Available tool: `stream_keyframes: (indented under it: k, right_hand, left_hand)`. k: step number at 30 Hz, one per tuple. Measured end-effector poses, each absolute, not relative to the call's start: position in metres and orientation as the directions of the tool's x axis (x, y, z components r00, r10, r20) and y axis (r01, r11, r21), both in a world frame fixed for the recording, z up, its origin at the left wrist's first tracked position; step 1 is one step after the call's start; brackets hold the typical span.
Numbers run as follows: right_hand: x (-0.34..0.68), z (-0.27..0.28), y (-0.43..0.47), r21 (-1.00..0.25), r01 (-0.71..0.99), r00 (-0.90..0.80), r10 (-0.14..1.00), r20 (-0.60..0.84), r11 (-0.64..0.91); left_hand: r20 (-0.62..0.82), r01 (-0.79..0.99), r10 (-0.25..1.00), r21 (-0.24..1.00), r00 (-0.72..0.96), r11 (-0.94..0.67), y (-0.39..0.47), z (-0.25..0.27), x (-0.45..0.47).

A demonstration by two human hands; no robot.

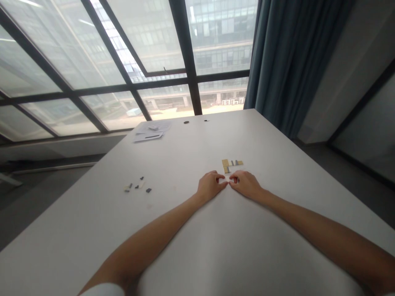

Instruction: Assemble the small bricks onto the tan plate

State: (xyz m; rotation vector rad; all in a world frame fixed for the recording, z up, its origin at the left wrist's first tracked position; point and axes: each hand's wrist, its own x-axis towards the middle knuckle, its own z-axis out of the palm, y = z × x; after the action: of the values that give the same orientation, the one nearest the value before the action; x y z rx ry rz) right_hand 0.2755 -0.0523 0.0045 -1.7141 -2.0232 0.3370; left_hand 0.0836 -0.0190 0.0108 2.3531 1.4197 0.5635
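My left hand (211,186) and my right hand (245,183) meet fingertip to fingertip, low over the white table (191,230). On both, thumb and fingers curl toward each other in a pinch. Whatever sits between the fingertips is too small and too blurred to name. Just beyond them lies a flat group of yellow, grey and white pieces (225,163), set close together in an angled shape with an arm reaching right. Farther left, several loose small pieces are scattered, among them a dark piece (148,190) and a yellowish one (126,189).
Sheets of paper (145,136) with a small white object on top lie at the far left corner. A dark round disc (186,122) and a tiny dark item (206,120) are near the far edge. Behind stand windows and a blue curtain (286,61).
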Motion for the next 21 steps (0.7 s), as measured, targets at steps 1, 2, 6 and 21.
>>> stream_keyframes:
  k: [1,2,6,21]
  right_hand:
    - [0.2751,0.0042,-0.0522,-0.469,0.863,-0.108,0.976,0.191,0.187]
    - [0.2748,0.0039,-0.052,-0.47,0.864,-0.102,0.976,0.191,0.182]
    - [0.2737,0.0031,-0.0511,-0.48,0.863,-0.076,0.979,0.188,0.159]
    - [0.2725,0.0019,-0.0498,-0.482,0.862,-0.056,0.974,0.218,0.158]
  left_hand:
    - [0.16,0.758,0.891,0.474,0.426,-0.447,-0.019,0.0111,0.0843]
    - [0.16,0.758,0.89,0.474,0.427,-0.448,-0.019,0.0113,0.0849]
    - [0.162,0.757,0.89,0.473,0.427,-0.45,-0.0187,0.0107,0.0864]
    - [0.183,0.751,0.882,0.466,0.435,-0.467,-0.0156,0.0063,0.0858]
